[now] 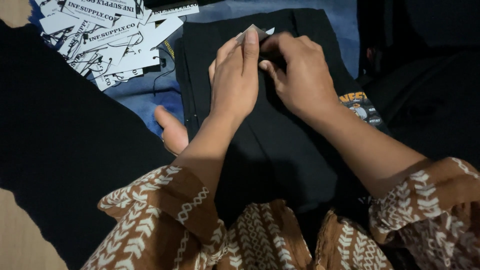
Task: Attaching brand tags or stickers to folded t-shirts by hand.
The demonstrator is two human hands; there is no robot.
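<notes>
Folded black fabric garment [280,135] lies at frame centre, where the left hand [235,80] pinches a small white card tag [252,32] and the right hand [300,75] pinches cloth beside it, apparently mid-attachment.

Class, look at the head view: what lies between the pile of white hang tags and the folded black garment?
In the head view, a strip of blue cloth separates the tag pile from the garment; thin black tag strings trail across it.
</notes>
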